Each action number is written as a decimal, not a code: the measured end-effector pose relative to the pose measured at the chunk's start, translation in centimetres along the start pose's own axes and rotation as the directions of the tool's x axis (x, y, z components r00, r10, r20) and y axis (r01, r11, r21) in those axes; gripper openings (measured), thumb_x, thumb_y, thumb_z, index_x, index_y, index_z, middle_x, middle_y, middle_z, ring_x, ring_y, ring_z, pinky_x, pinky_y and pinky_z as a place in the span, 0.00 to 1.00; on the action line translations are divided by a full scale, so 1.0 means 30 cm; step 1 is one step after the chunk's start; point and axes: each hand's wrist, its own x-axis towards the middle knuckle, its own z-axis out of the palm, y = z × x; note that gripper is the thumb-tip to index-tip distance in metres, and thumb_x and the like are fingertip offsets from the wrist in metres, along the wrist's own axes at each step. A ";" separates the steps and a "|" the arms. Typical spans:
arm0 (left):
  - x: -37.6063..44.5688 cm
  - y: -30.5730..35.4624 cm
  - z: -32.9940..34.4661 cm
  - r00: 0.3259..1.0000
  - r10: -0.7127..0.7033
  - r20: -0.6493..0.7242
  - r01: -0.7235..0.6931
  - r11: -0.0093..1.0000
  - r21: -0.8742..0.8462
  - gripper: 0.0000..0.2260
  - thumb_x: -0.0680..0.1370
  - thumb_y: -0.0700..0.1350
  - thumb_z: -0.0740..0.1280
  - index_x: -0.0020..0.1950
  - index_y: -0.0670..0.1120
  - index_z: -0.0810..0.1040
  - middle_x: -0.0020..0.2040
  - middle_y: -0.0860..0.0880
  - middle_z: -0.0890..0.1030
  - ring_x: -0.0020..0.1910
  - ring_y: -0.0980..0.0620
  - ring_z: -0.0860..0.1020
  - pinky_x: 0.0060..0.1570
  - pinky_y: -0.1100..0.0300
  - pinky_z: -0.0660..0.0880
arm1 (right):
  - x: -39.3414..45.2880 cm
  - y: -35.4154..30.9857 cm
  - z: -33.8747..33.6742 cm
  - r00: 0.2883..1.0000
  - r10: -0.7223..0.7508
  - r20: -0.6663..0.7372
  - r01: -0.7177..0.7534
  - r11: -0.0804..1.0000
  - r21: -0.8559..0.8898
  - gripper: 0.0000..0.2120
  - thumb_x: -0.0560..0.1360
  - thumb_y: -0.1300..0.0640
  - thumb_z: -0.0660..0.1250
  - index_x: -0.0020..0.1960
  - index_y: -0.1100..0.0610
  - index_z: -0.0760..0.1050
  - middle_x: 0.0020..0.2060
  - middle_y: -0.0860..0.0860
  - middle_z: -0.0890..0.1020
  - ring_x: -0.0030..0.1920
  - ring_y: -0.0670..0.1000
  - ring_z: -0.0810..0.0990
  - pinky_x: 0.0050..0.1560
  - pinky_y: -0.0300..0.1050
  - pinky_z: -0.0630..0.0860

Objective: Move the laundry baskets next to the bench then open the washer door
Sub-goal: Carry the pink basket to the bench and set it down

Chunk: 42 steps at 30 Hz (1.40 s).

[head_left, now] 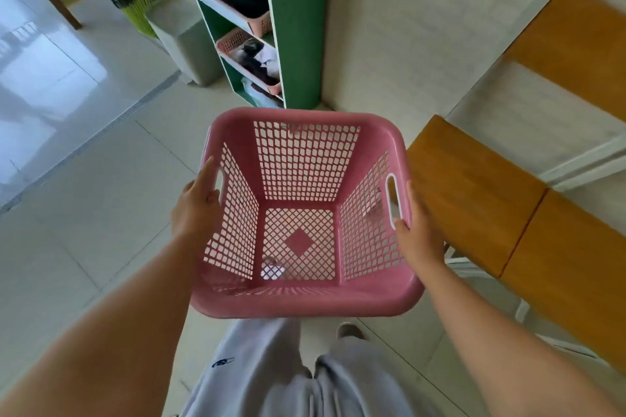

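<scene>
An empty pink laundry basket [305,301] with lattice walls hangs in front of me above the tiled floor. My left hand [194,206] grips its left rim at the handle slot, fingers curled through from outside. On the right rim, my right hand [418,230] holds the other handle slot. A wooden bench [474,193] with a white frame runs along the wall just right of the basket. No washer is in view.
A green shelf unit [298,27] ahead holds two more pink baskets [261,24] with clothes. A grey bin [189,41] stands left of it, and a green bin with a bag [135,7] behind. My legs are below the basket.
</scene>
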 end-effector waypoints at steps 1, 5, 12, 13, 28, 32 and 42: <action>0.073 0.015 -0.008 1.000 0.016 0.015 -0.016 1.000 0.002 0.27 0.79 0.43 0.59 0.73 0.68 0.59 0.68 0.47 0.74 0.59 0.42 0.76 0.45 0.57 0.68 | 0.029 -0.034 0.010 1.000 0.021 -0.017 -0.021 1.000 -0.001 0.32 0.81 0.53 0.60 0.77 0.42 0.45 0.73 0.52 0.66 0.60 0.54 0.78 0.33 0.28 0.65; 0.342 0.103 -0.020 0.990 0.118 0.083 -0.120 0.993 0.015 0.28 0.79 0.43 0.59 0.72 0.68 0.59 0.68 0.47 0.74 0.60 0.41 0.76 0.48 0.56 0.69 | 0.139 -0.159 0.036 0.990 0.104 -0.093 -0.103 0.994 0.024 0.32 0.80 0.55 0.60 0.78 0.45 0.47 0.71 0.53 0.68 0.62 0.56 0.76 0.42 0.38 0.72; 0.702 0.318 0.071 0.960 0.211 0.185 -0.219 0.976 0.021 0.26 0.80 0.43 0.57 0.72 0.68 0.60 0.67 0.48 0.74 0.56 0.44 0.76 0.46 0.57 0.68 | 0.370 -0.213 0.074 0.943 0.249 -0.221 -0.238 0.968 0.075 0.33 0.78 0.59 0.62 0.78 0.45 0.51 0.73 0.52 0.67 0.62 0.59 0.76 0.45 0.45 0.74; 0.745 0.349 0.093 0.956 0.220 0.194 -0.227 0.974 0.017 0.26 0.80 0.44 0.57 0.72 0.69 0.60 0.67 0.49 0.74 0.53 0.47 0.76 0.46 0.57 0.68 | 0.411 -0.210 0.078 0.934 0.277 -0.226 -0.262 0.960 0.095 0.33 0.78 0.60 0.62 0.77 0.44 0.52 0.73 0.52 0.67 0.63 0.59 0.75 0.48 0.47 0.75; 1.238 0.621 0.464 0.904 0.305 0.300 -0.353 0.928 0.120 0.28 0.77 0.38 0.60 0.72 0.64 0.64 0.64 0.44 0.78 0.53 0.42 0.78 0.41 0.56 0.70 | 0.860 -0.133 0.261 0.810 0.503 -0.301 -0.454 0.863 0.220 0.31 0.78 0.62 0.62 0.77 0.47 0.56 0.69 0.53 0.72 0.61 0.57 0.78 0.51 0.52 0.80; 1.338 0.621 0.573 0.881 0.325 0.342 -0.380 0.919 0.104 0.30 0.78 0.36 0.59 0.73 0.63 0.63 0.66 0.47 0.76 0.54 0.44 0.78 0.40 0.57 0.70 | 0.932 -0.097 0.360 0.788 0.503 -0.354 -0.451 0.864 0.223 0.32 0.77 0.63 0.64 0.77 0.50 0.57 0.69 0.54 0.73 0.61 0.55 0.78 0.51 0.45 0.78; 1.597 0.649 0.771 0.812 0.345 0.470 -0.455 0.879 0.141 0.30 0.80 0.38 0.56 0.74 0.66 0.56 0.54 0.40 0.78 0.38 0.48 0.74 0.27 0.63 0.65 | 1.109 -0.063 0.552 0.742 0.516 -0.428 -0.462 0.856 0.231 0.32 0.76 0.62 0.64 0.77 0.49 0.57 0.72 0.51 0.69 0.66 0.55 0.74 0.51 0.56 0.81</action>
